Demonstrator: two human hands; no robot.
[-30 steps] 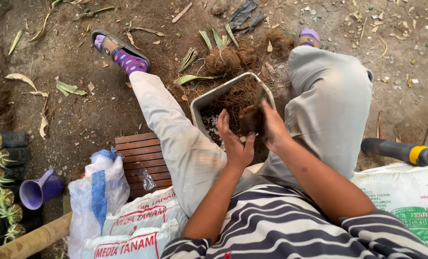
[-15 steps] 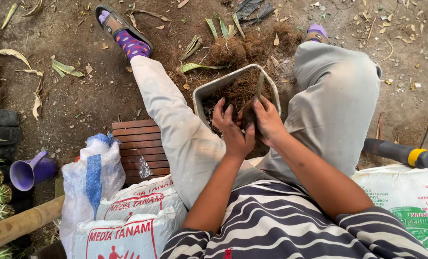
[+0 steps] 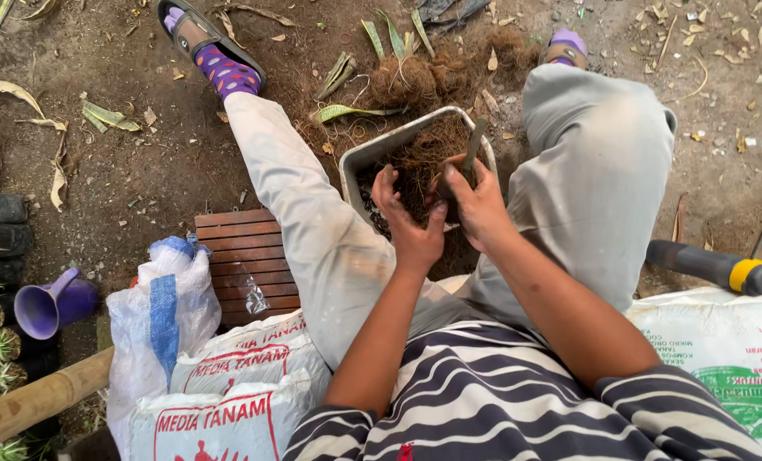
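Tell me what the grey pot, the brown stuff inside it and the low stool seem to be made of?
Grey pot: probably plastic, with thin, smooth, matte walls, dusty. The brown stuff both hands press on: a dry, stringy, tangled mass, likely roots or coconut-type fibre; I can't tell which. Low stool: wood, with parallel reddish-brown slats and visible gaps.

Head camera looks steeply down, close above the lap.

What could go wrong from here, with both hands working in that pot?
1. The pot sits tilted between the legs with both hands in it; it may tip and spill its fibrous fill.
2. The left hand and right hand are bare in coarse fibre, so scratches seem possible.
3. The tool lies loose by the right leg and might get kicked.
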